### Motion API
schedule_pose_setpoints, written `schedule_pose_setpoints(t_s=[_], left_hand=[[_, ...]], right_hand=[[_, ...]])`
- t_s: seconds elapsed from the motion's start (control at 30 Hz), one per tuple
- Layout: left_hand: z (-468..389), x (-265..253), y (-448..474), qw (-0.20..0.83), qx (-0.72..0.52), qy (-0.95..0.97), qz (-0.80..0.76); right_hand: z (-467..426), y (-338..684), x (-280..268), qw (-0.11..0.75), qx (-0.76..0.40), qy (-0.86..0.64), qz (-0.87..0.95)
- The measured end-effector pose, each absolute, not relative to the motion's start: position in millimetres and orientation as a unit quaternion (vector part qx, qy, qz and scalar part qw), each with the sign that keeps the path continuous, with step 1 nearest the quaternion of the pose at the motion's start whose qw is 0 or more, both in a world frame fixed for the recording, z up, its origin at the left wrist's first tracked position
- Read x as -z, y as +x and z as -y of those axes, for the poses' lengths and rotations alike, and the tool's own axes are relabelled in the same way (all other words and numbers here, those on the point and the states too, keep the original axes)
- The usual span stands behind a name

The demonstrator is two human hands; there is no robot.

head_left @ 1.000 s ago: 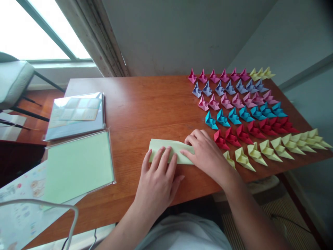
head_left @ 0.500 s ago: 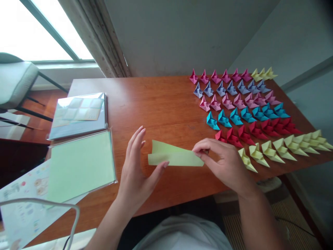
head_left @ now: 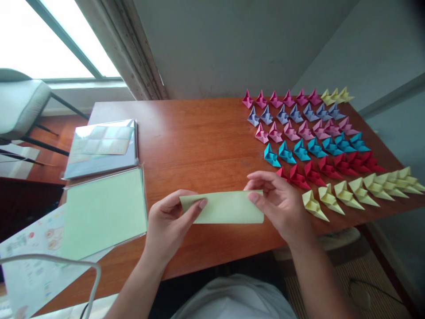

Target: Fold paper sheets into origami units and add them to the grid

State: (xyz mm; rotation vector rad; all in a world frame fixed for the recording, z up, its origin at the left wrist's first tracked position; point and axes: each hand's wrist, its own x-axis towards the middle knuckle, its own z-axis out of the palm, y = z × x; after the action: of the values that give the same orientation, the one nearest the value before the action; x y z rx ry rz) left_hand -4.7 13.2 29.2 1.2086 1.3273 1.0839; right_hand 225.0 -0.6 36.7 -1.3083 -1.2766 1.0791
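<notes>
Between my hands is a pale green sheet of origami paper [head_left: 229, 209], folded into a long narrow strip. My left hand [head_left: 174, 221] pinches its left end, thumb on the near face and fingers behind. At the opposite end, my right hand [head_left: 277, 201] grips the upper right corner, with its thumb in front and the other fingers curled behind the paper. The strip is held up facing me, close to the table's front edge. Its back side is hidden.
Rows of folded paper boats in yellow [head_left: 345, 195], red [head_left: 312, 173], blue [head_left: 301, 149], pink [head_left: 290, 130] and purple [head_left: 282, 114] cover the table's right side. To the left lie a green paper pack [head_left: 106, 212], another pack [head_left: 102, 164] and a printed sheet [head_left: 29, 270]. A white tube [head_left: 66, 261] curves at lower left.
My left hand has closed from spread fingers onto the paper's left end. The paper, earlier with its back layer slanting up, now shows as one even strip, tilted toward me.
</notes>
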Motion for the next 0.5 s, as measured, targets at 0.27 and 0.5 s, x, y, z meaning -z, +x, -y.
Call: schedule_pose_setpoints(t_s=[0.27,0.5], left_hand=[[-12,-30,-3,0.481,-0.446,0.484,-0.580],[-13,-34,-5,0.526,-0.418,0.452,-0.587]], right_hand=[[3,216,-18,0.517,-0.453,-0.584,0.432],[6,217,-20,0.506,-0.342,-0.617,0.496]])
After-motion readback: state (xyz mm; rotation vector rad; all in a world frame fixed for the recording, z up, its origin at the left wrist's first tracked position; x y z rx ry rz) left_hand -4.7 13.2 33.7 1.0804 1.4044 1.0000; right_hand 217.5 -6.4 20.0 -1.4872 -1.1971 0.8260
